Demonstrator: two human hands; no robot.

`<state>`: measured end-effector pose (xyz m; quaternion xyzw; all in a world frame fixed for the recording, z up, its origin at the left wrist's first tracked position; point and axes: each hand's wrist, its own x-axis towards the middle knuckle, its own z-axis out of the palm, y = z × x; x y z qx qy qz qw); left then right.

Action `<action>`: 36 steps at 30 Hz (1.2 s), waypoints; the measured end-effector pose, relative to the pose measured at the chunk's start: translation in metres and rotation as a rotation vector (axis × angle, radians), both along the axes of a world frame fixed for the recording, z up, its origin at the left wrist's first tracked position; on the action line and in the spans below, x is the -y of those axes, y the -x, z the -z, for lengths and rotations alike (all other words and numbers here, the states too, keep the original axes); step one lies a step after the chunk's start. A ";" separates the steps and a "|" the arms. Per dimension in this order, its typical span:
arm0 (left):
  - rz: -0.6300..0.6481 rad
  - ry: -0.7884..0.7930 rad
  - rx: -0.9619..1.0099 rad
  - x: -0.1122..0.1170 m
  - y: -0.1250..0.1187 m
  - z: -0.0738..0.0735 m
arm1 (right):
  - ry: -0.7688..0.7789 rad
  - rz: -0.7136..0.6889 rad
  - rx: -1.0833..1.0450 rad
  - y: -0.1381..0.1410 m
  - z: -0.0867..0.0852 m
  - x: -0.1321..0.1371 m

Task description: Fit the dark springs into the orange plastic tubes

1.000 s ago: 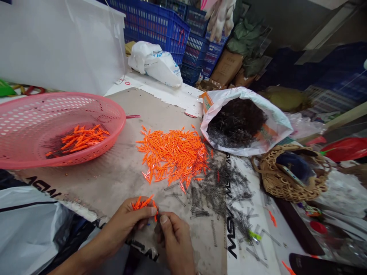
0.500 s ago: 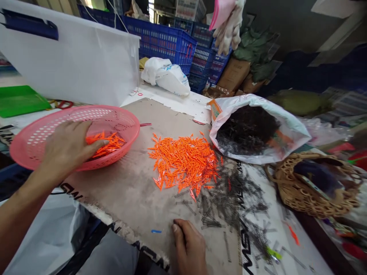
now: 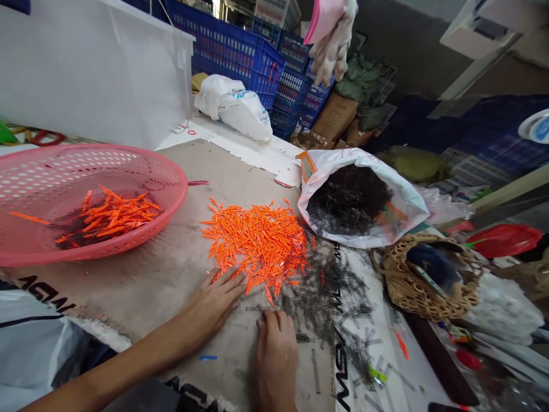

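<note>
My left hand [image 3: 219, 302] lies low on the cardboard, fingers stretched out and touching the near-left edge of a pile of small pointed orange plastic pieces [image 3: 257, 240]. Close to its right, my right hand [image 3: 278, 346] rests with fingers curled together just below the pile; whatever they may hold is hidden. Small black springs [image 3: 319, 292] are scattered right of the pile, a few of them near my fingertips. At left stands a pink perforated basket [image 3: 171, 189], with long orange pieces [image 3: 115, 214] and dark springs inside.
An open white bag [image 3: 403, 206] full of black springs lies behind the scattered ones. Beside it sits a woven basket [image 3: 394, 286] with a phone. A white bin [image 3: 107, 74], a white plastic bag [image 3: 234, 106] and blue crates [image 3: 231, 57] stand behind. A blue strip [image 3: 208, 357] lies in front.
My left hand has left the pink basket and come right to the edge of the orange pile. My right hand has moved slightly closer to the pile. The view has turned right.
</note>
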<state>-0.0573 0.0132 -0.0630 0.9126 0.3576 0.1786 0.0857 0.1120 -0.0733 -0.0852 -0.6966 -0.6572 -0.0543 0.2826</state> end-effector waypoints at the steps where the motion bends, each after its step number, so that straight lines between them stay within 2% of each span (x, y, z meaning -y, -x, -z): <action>1: 0.010 0.001 -0.004 0.004 0.006 0.003 | 0.011 0.004 -0.003 0.001 -0.001 0.001; 6: 0.041 -0.035 0.030 0.037 0.025 0.010 | 0.015 0.034 -0.071 0.004 -0.010 0.002; 10: 0.171 -0.056 0.097 0.067 0.021 0.011 | 0.024 -0.015 -0.152 0.003 -0.012 0.007; 12: 0.173 -0.064 0.171 0.075 0.016 0.010 | 0.032 -0.035 -0.224 0.003 -0.013 0.011; 13: 0.133 -0.063 0.216 0.077 0.013 0.010 | 0.035 -0.036 -0.268 0.002 -0.013 0.014; 16: -0.049 -0.050 0.331 0.070 0.004 0.010 | 0.054 -0.054 -0.409 0.003 -0.014 0.020; 19: -0.101 -0.024 0.354 0.059 -0.003 0.010 | 0.059 -0.059 -0.461 0.004 -0.014 0.024; 24: -0.131 -0.079 0.316 0.044 0.007 0.005 | -0.060 0.014 -0.299 -0.001 -0.011 0.025; 28: -0.220 -0.060 0.205 0.031 0.021 -0.002 | -0.063 -0.046 -0.237 0.002 -0.014 0.021; 32: -0.119 0.047 0.173 0.033 0.028 -0.004 | 0.004 -0.162 -0.288 0.014 -0.017 0.020; 36: -0.081 0.068 0.258 0.042 0.034 -0.005 | 0.014 -0.145 -0.328 0.019 -0.015 0.024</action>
